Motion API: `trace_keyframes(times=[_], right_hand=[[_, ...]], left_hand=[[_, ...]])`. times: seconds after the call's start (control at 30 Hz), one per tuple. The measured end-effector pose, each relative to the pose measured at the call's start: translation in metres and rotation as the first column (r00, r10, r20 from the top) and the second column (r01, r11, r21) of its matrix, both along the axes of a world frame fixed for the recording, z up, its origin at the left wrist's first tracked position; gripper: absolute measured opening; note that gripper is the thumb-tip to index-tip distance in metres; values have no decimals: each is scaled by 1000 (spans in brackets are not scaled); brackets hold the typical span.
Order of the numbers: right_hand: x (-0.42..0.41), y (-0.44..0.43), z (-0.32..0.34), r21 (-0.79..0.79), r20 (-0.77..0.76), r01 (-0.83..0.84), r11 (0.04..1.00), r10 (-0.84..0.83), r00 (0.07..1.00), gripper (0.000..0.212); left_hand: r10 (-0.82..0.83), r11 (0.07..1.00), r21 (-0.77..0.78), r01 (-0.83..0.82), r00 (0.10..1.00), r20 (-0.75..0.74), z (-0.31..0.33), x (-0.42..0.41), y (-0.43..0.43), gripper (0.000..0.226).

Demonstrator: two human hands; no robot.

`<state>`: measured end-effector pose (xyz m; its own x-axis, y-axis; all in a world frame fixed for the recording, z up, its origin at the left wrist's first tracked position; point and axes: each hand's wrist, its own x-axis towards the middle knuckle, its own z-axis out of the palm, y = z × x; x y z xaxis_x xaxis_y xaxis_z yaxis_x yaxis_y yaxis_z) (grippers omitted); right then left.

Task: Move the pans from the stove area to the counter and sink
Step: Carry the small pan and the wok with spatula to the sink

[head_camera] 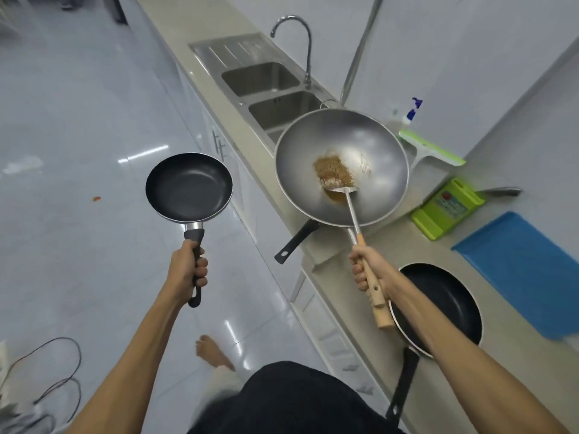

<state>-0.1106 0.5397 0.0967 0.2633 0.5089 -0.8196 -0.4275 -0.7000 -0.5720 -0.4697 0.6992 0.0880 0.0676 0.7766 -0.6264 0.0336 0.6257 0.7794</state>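
My left hand grips the black handle of a small black frying pan, held level over the floor, left of the counter. My right hand is closed on a wooden handle at the near rim of a large steel wok, which hovers over the counter just short of the sink. A metal spatula lies in the wok beside brown food residue, its shaft running to my right hand. Another black pan sits in the round stove recess under my right forearm. A black handle pokes out from beneath the wok.
The double steel sink has a curved faucet. Right of the wok lie a green squeegee, a spray bottle, a green cutting board and a blue mat. Cables lie on the glossy floor at lower left.
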Motion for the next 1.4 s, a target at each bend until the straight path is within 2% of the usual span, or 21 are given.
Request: trace_keyframes(times=[0.33, 0.63, 0.93, 1.27, 1.4], right_hand=[[-72, 203, 13, -30, 66, 47, 998, -45, 997, 30], [-136, 378, -6, -66, -8, 78, 995, -79, 997, 33], [-127, 569, -39, -74, -10, 55, 996, -56, 998, 24], [-115, 796, -21, -55, -61, 109, 993, -112, 992, 27], [-125, 879, -25, -50, -56, 130, 990, -133, 990, 26]], left_hand=[[-44, 998, -50, 46, 998, 39, -3, -68, 214, 16], [-31, 999, -34, 31, 1000, 5, 5, -133, 401, 15], [-49, 998, -40, 48, 998, -35, -17, -138, 608, 18], [-28, 999, -35, 27, 999, -26, -15, -134, 832, 20], [-76, 997, -28, 75, 996, -39, -21, -138, 920, 20]])
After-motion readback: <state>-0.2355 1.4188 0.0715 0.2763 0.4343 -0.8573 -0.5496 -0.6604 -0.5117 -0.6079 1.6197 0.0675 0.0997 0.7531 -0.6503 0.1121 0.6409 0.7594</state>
